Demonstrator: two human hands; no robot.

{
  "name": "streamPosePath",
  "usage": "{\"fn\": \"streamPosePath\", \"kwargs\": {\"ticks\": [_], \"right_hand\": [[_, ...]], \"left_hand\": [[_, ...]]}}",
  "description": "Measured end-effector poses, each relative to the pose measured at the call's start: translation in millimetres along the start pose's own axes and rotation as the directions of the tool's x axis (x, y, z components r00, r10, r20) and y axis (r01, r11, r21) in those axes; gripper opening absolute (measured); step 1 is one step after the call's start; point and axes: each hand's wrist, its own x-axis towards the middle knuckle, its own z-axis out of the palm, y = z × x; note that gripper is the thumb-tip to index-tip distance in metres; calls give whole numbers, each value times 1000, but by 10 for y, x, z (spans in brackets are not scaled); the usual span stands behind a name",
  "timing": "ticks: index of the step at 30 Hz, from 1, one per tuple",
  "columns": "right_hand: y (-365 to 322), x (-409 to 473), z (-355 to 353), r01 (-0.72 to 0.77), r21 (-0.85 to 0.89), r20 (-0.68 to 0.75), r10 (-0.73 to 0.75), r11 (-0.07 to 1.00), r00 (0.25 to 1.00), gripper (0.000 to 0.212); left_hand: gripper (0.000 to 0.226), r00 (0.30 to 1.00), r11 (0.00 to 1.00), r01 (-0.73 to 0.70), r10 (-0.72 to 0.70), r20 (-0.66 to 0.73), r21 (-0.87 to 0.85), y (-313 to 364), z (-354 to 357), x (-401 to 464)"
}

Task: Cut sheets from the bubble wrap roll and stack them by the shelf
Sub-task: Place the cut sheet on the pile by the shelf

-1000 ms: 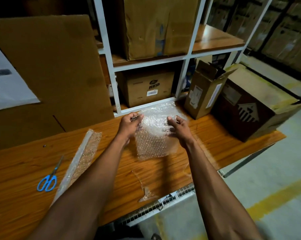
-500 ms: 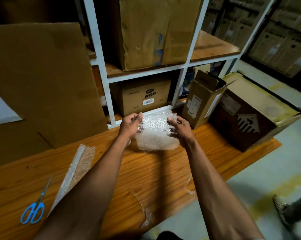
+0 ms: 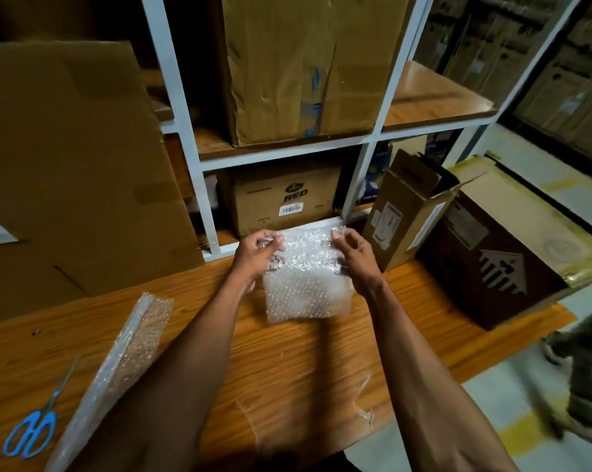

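Pinching bubble wrap sheets [image 3: 306, 284] w/ left hand [image 3: 255, 255] & right hand [image 3: 357, 258], by shelf [image 3: 199, 199], on table [image 3: 287, 369]

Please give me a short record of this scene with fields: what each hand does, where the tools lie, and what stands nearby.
left hand: grips bubble wrap sheet's left edge
right hand: grips its right edge
bubble wrap sheet: held over the wooden table, near the white shelf
bubble wrap roll: lies left on table
scissors: blue handles, left of roll
open carton: right of sheet
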Motion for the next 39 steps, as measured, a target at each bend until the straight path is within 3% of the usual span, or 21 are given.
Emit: {"fn": "streamPosePath", "kwargs": {"ticks": [6, 10, 15, 19, 22, 25, 28, 31, 35, 39], "right_hand": [[59, 425, -394, -3, -6, 44, 3, 1000, 999, 19], [98, 688, -581, 0, -80, 93, 8, 997, 996, 20], [265, 1117, -732, -3, -154, 112, 20, 988, 993, 23], [306, 1398, -695, -77, -154, 125, 97, 985, 987, 22], [400, 1612, -591, -110, -212, 104, 135, 971, 985, 29], [554, 1846, -527, -115, -336, 53, 141, 935, 989, 27], [631, 1934, -471, -142, -344, 18, 158, 928, 987, 26], [682, 1958, -478, -134, -380, 11, 149, 915, 989, 26], [801, 2024, -515, -14, -568, -2, 15, 823, 1000, 10], [874, 2045, -489, 51, -645, -4, -70, 763, 998, 8]], "left_hand": [[14, 994, 997, 78, -78, 73, 3, -89, 283, 186], [13, 991, 991, 130, -130, -21, 17, -115, 494, 362], [18, 965, 966, 259, -259, 33, 25, -197, 647, 493], [28, 953, 951, 303, -304, -9, -54, -309, 589, 685], [25, 944, 946, 322, -318, -91, 34, -416, 581, 842], [17, 933, 921, 318, -261, -247, 227, -583, 586, 1040], [17, 937, 798, 284, -114, -330, 531, -762, 589, 1174], [21, 923, 759, 279, -44, -381, 588, -860, 603, 1228], [32, 935, 730, 204, 52, -350, 653, -1048, 547, 1313], [19, 923, 689, 192, 116, -368, 698, -1076, 581, 1363]]}}
